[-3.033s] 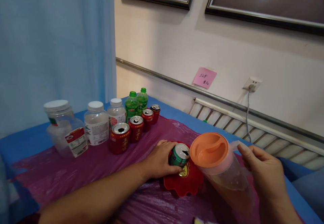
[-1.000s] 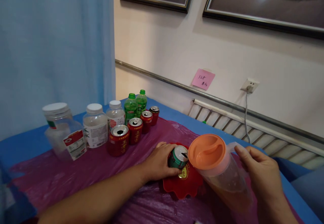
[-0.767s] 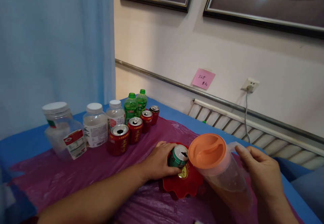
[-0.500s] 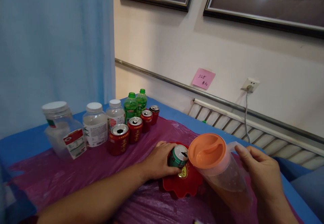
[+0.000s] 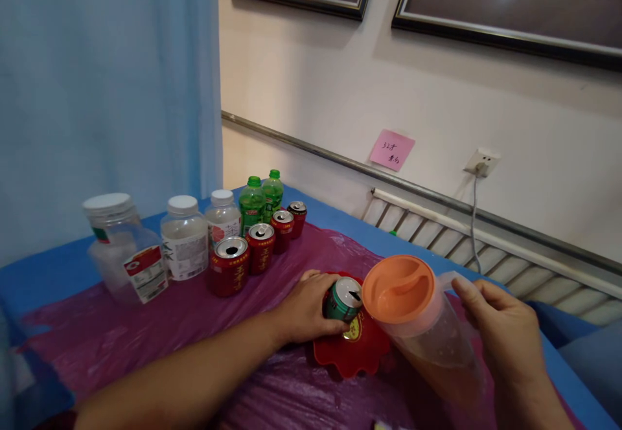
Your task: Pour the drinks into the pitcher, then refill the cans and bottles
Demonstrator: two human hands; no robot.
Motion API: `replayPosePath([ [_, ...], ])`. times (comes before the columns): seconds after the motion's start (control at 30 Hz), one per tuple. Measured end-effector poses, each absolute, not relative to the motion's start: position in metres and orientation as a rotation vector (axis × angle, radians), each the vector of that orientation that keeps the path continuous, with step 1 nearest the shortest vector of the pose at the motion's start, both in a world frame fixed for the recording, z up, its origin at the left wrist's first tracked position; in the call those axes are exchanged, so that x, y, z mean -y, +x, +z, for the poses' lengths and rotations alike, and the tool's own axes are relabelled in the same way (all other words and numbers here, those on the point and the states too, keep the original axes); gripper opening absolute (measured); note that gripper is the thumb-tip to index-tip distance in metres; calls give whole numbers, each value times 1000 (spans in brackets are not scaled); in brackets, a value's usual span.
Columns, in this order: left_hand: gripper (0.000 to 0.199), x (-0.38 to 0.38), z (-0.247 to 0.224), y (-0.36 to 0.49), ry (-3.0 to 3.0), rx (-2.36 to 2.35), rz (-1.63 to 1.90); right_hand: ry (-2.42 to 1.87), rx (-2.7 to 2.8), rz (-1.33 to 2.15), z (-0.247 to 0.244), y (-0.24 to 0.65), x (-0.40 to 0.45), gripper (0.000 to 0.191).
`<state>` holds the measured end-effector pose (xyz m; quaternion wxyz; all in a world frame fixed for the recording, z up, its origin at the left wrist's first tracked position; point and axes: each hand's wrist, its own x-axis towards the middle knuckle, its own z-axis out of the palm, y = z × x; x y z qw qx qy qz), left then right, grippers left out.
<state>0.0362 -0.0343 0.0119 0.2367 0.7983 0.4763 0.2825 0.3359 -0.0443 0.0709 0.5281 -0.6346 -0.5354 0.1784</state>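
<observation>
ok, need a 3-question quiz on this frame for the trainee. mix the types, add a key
1. True or false: the right hand holds the translucent plastic pitcher with a round orange lid by its handle.
2. Pick one. The left hand grips: A) a red metal can; B) a small green metal can; C) a clear white-capped bottle.
3. How many green plastic bottles are standing?

Key: 1 true; 2 B; 3 two.
</observation>
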Motion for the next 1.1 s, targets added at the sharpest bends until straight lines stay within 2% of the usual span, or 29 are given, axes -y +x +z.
replayPosePath([
  [1.1, 64, 35, 12, 36, 2208, -1294, 774, -1495, 1253, 457, 67, 338, 42, 53],
])
